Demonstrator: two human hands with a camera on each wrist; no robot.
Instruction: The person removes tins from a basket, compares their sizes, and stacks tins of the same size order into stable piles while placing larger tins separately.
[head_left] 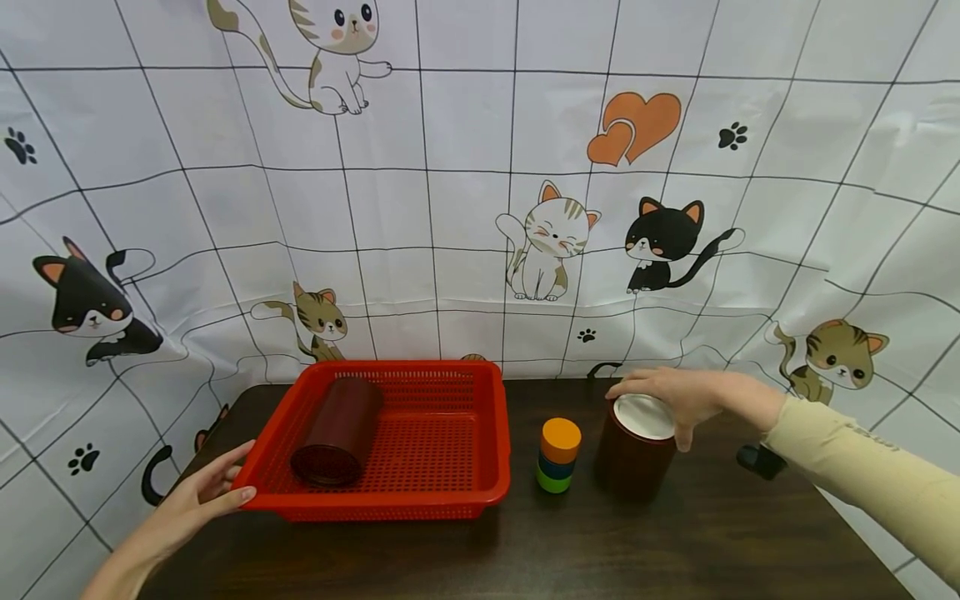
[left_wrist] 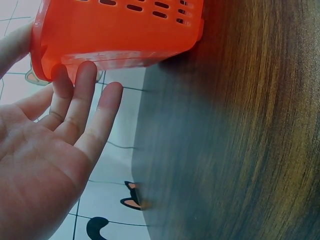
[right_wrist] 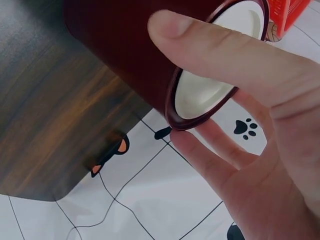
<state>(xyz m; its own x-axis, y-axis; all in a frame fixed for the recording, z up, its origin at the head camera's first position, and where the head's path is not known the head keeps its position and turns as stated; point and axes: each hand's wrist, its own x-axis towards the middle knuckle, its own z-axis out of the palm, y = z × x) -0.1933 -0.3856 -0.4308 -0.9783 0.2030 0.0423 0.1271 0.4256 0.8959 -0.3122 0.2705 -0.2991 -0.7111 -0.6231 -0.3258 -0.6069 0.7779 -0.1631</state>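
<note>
1. Where the right hand point(head_left: 686, 400) reaches in from the right, it grips the rim of an upright dark-brown cup point(head_left: 636, 454) with a white inside — thumb on the near side of the rim, fingers curled over the far side. The right wrist view shows the same: thumb point(right_wrist: 215, 45) lying across the cup's point(right_wrist: 125, 50) outer wall at the rim, another finger under the rim's edge.
2. That cup stands on the dark wooden table point(head_left: 675, 542), right of centre, near the back edge.
3. Just beside it, to its left, stands a small stack of round blocks point(head_left: 558, 456) — orange on top, blue under it, green at the bottom. Stack and cup sit close; I cannot tell whether they touch.
4. Left of the stack sits a red perforated basket point(head_left: 450, 492); a second dark-brown cup point(head_left: 339, 431) lies on its side in the basket's left half, its mouth toward the camera.
5. At the basket's front-left corner, the left hand point(head_left: 202, 496) lies open with fingers straight; the left wrist view shows the fingertips point(left_wrist: 85, 72) touching the basket's point(left_wrist: 115, 30) outer wall, holding nothing.
6. Behind the table hangs a white gridded sheet with cartoon cats point(head_left: 551, 242).
</note>
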